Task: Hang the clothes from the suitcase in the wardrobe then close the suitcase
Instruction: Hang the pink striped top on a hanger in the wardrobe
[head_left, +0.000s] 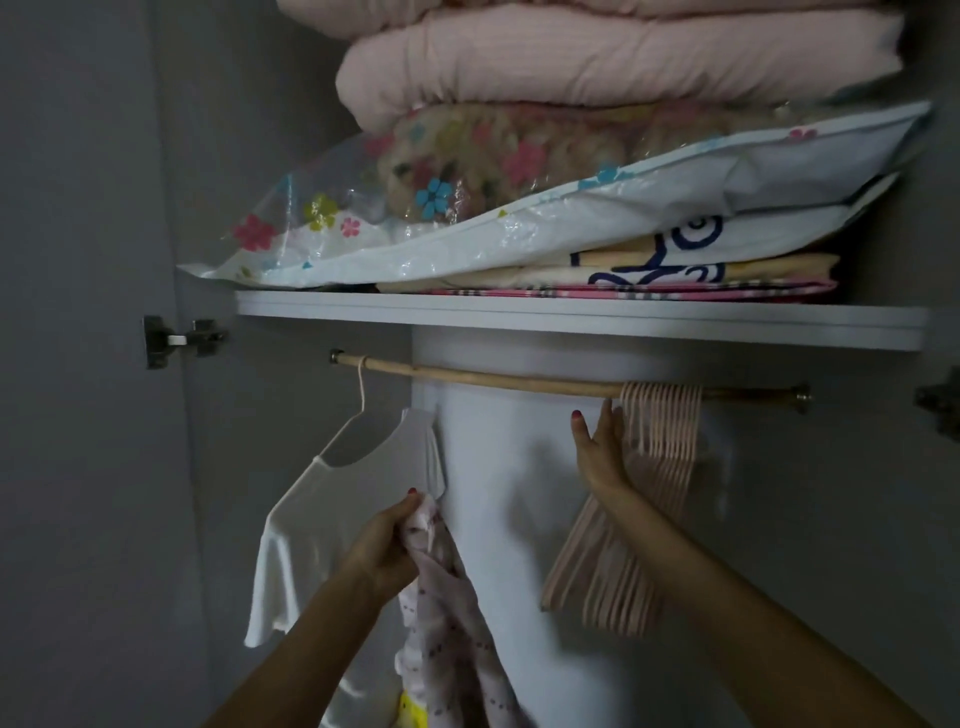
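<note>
- Our left hand (387, 545) bunches a dotted pink garment (452, 634) in a closed grip.
- Our right hand (600, 447) lies against the bundle of pink hangers (654, 447) on the wooden rail (493, 376).
- A white top (322, 519) hangs at the rail's left end, under the shelf (571, 318).

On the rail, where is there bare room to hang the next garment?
The rail is bare between the white shirt's hanger at its left end and the pink hanger bunch near its right end, where the right hand reaches. The shelf above is crowded.
</note>
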